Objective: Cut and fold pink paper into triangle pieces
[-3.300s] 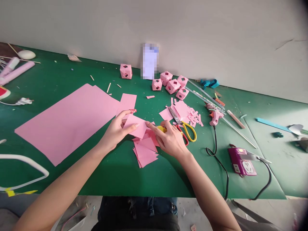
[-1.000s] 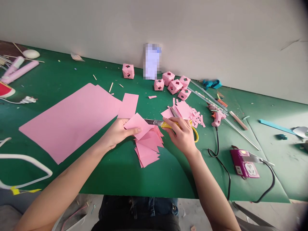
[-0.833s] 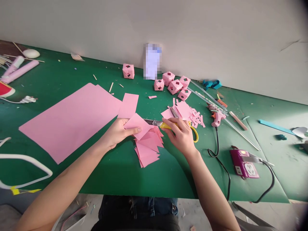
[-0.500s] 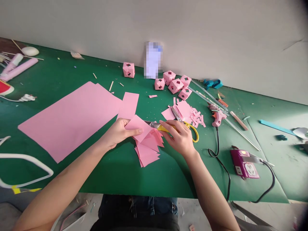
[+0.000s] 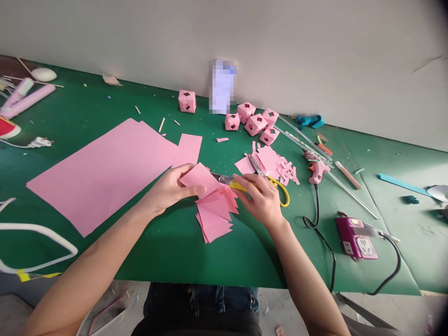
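What counts here is how the pink square (image 5: 199, 180) sits against the yellow knife (image 5: 238, 186): the square lies to the left of the knife, turned cornerwise to the person, and the blade points leftward at its far right edge, its tip out of sight behind the paper. The left hand (image 5: 172, 188) pinches the square, thumb laid over its near left edge and the other fingers underneath, so the right half juts out unsupported toward the other hand. The right hand (image 5: 262, 197) has its fingers closed around the knife's handle. The knife's long axis runs mostly across the view, slightly aslant, with the blade end a little farther from the person than the handle; the paper is roughly as long as it is broad, so no long axis stands out in it. The left hand is the nearer of the two to the square, being on it, while the right meets it only by way of the blade; whether steel touches paper cannot be made out. On the person's side of the square, a loose pile of pink pieces (image 5: 214, 219) lies on the green worktop (image 5: 168, 254) between the hands. Just beyond the right hand lie the scissors (image 5: 259, 170), points away from the person and to the left, handles partly hidden by that hand
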Tool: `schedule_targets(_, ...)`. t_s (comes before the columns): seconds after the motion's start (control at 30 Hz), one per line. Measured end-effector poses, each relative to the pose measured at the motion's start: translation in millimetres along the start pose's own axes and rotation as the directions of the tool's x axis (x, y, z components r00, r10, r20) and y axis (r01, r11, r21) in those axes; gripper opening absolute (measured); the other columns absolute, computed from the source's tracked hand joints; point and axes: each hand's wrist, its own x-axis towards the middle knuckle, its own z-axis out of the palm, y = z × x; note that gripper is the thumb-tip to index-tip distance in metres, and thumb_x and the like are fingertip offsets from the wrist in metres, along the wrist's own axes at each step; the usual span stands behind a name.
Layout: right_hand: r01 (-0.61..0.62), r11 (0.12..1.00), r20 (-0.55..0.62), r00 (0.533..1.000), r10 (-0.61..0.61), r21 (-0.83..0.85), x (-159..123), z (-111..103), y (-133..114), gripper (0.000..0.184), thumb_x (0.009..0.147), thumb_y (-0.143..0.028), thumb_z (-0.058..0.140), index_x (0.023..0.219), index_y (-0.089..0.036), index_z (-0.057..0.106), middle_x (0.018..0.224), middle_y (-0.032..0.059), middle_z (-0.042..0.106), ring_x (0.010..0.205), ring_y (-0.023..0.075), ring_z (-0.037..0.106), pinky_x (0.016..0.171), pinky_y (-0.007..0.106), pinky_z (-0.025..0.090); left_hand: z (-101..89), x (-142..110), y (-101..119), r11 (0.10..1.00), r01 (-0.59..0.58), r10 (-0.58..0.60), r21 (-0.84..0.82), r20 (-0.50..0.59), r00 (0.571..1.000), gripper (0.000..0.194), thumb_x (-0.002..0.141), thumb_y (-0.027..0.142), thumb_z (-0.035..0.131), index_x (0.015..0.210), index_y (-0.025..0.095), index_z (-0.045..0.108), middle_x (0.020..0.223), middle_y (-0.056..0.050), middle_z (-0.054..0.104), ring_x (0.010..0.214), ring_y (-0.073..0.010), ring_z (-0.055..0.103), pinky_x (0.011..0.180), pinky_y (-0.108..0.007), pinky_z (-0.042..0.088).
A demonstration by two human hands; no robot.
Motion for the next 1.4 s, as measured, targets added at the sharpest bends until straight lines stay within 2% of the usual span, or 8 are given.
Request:
schedule_targets(0.13,-0.012,1.000,0.024,1.000,0.012,0.002,0,0,-3,0.022,0.103,-0.028,0.065,0.122,-0.022,0.075,0.099,0.0080,0.079,0.084,0.0189,0.075,0.070,0.031,0.058,-0.2,0,-5,0.996,-0.066,0.071,0.052,-0.099,0.993,0.036,0.082,0.051,0.083,0.090,0.017,0.074,0.082,-0.003,0.068,0.076,-0.0178,0.064,0.069,-0.028,0.051)
schedule_targets(0.23,-0.001,1.000,0.024,1.000,0.001,-0.003,0,0,-6,0.021,0.102,-0.027,0.065,0.121,-0.022,0.075,0.097,0.0071,0.079,0.082,0.0180,0.074,0.067,0.030,0.056,2.4,-1,-6,0.989,-0.107,0.121,0.103,-0.143,0.982,0.041,0.082,0.051,0.082,0.068,0.016,0.067,0.065,0.000,0.057,0.062,-0.0145,0.055,0.058,-0.027,0.041)
schedule_targets(0.33,0.006,1.000,0.012,1.000,-0.006,-0.003,1,1,-8,0.021,0.102,-0.026,0.066,0.120,-0.021,0.074,0.096,0.0073,0.079,0.081,0.0179,0.073,0.066,0.030,0.055,4.8,-1,-6,0.987,-0.121,0.136,0.101,-0.160,0.978,0.047,0.081,0.052,0.083,0.059,0.017,0.060,0.058,0.002,0.048,0.056,-0.0121,0.047,0.054,-0.026,0.034)
schedule_targets(0.77,-0.025,1.000,-0.013,1.000,0.025,-0.002,-1,-1,2,0.022,0.100,-0.026,0.069,0.121,-0.019,0.072,0.100,0.0093,0.077,0.085,0.0199,0.075,0.072,0.031,0.059,2.9,2,-1,0.992,-0.099,0.114,0.078,-0.209,0.971,0.051,0.076,0.055,0.085,0.055,0.017,0.056,0.057,0.001,0.048,0.057,-0.0129,0.047,0.052,-0.025,0.035)
schedule_targets(1.03,-0.015,1.000,0.006,1.000,0.015,0.009,-2,4,-7,0.023,0.102,-0.027,0.066,0.124,-0.022,0.072,0.099,0.0078,0.078,0.085,0.0187,0.075,0.070,0.030,0.058,6.4,1,-6,0.985,-0.088,0.109,0.147,-0.142,0.984,0.060,0.078,0.055,0.083,0.052,0.019,0.043,0.059,0.003,0.040,0.056,-0.0108,0.038,0.053,-0.026,0.029)
schedule_targets(1.2,-0.082,0.996,0.078,0.994,0.081,0.020,-4,5,-10,0.024,0.104,-0.030,0.063,0.125,-0.026,0.074,0.103,0.0083,0.078,0.087,0.0198,0.075,0.071,0.031,0.059,8.8,1,-8,0.983,-0.063,0.086,0.173,-0.131,0.988,0.066,0.080,0.056,0.082,0.053,0.020,0.033,0.060,0.004,0.031,0.057,-0.0102,0.032,0.053,-0.026,0.027)
schedule_targets(1.4,-0.171,0.984,0.047,0.985,0.168,0.048,-4,2,0,0.027,0.102,-0.031,0.064,0.127,-0.026,0.073,0.104,0.0094,0.077,0.090,0.0213,0.075,0.078,0.033,0.062,8.0,1,-6,0.988,-0.079,0.098,0.132,-0.144,0.985,0.062,0.079,0.057,0.082,0.052,0.020,0.040,0.058,0.002,0.039,0.058,-0.0120,0.040,0.052,-0.026,0.032)
